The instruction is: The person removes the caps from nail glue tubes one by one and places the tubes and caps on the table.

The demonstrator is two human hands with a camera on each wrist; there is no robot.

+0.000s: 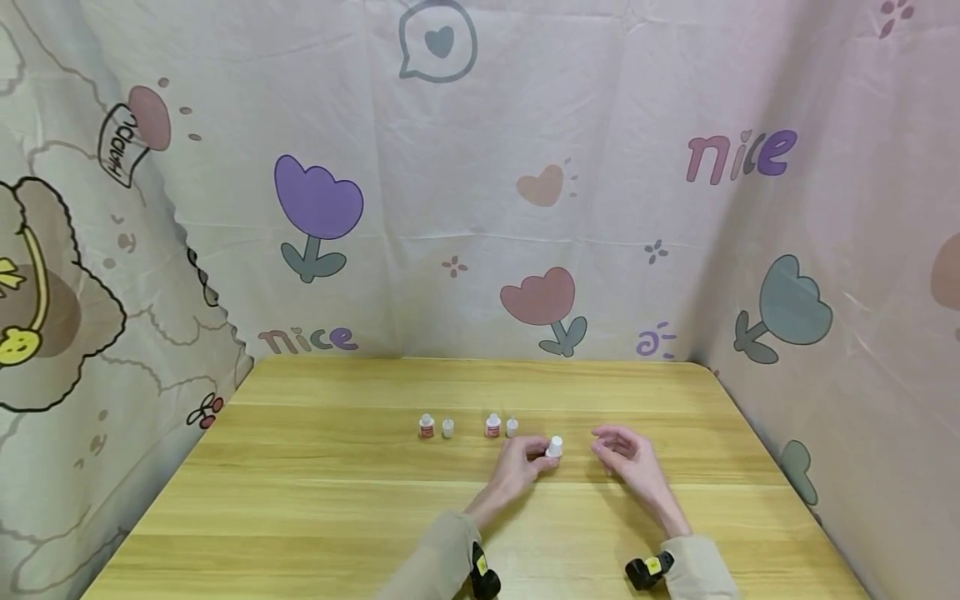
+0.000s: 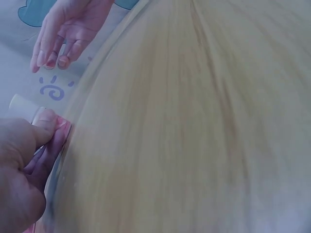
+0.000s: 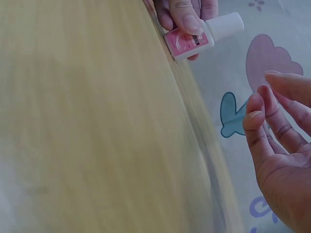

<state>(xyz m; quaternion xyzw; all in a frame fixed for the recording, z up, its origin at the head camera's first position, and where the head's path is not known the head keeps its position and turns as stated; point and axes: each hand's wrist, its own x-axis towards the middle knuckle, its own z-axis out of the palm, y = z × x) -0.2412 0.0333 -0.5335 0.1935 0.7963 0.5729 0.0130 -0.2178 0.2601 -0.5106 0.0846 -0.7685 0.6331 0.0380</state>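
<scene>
Bottle point(image 3: 185, 45), white-capped, is pinched by the left hand point(image 1: 517, 463); the right hand point(image 1: 632, 463) is held nearby, loosely bent and empty

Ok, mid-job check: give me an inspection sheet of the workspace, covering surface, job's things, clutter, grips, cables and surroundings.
Surface: wood-grain table, no spills seen.
Job's things: left bottle and middle bottle stand upright, each with what looks like a white cap to its right; held bottle has its white top on.
Clutter: nothing seen.
Grips: left grip holds one bottle; right grip holds nothing, apart from it.
Cables: nothing seen.
Surroundings: printed cloth behind and at both sides.
</scene>
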